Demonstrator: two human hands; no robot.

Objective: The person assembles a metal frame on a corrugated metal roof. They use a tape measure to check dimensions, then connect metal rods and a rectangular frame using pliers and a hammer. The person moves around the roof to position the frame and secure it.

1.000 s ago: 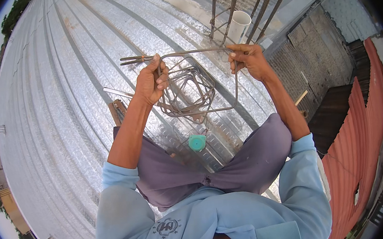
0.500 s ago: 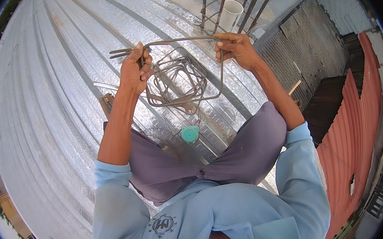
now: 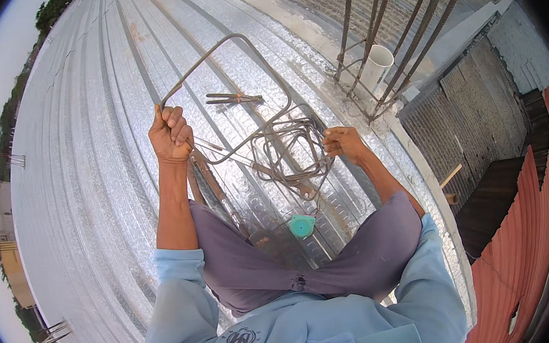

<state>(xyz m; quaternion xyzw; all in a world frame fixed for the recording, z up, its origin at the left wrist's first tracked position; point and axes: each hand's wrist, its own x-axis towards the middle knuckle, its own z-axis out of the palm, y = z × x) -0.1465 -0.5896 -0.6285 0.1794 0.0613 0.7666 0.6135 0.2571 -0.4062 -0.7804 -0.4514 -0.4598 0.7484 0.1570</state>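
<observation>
My left hand [image 3: 170, 134] is closed round one side of a bent steel rod stirrup [image 3: 276, 72], a rounded rectangular frame held up and tilted to the left. Below and right of it, a pile of similar stirrups [image 3: 278, 164] lies on the metal sheeting. At the pile's right edge is my right hand [image 3: 343, 144], its fingers curled and pinching at a stirrup; the fingertips partly hide the contact. Pincers [image 3: 234, 98] lie on the sheeting, seen through the held frame. Between my knees rests a turquoise tape measure [image 3: 302, 226].
Ribbed metal roofing [image 3: 86, 209] spreads under me and to the left. Upright rebar rods [image 3: 400, 34] and a white pipe [image 3: 378, 62] stand at the far right. Beyond the concrete edge [image 3: 424, 177] are a grey roof [image 3: 468, 93] and red sheeting [image 3: 514, 261]. Rusty bars [image 3: 208, 178] lie near my left knee.
My left hand has swung the stirrup up and left. My right hand has let go of it and moved down to the pile. The view has shifted, uncovering the pincers.
</observation>
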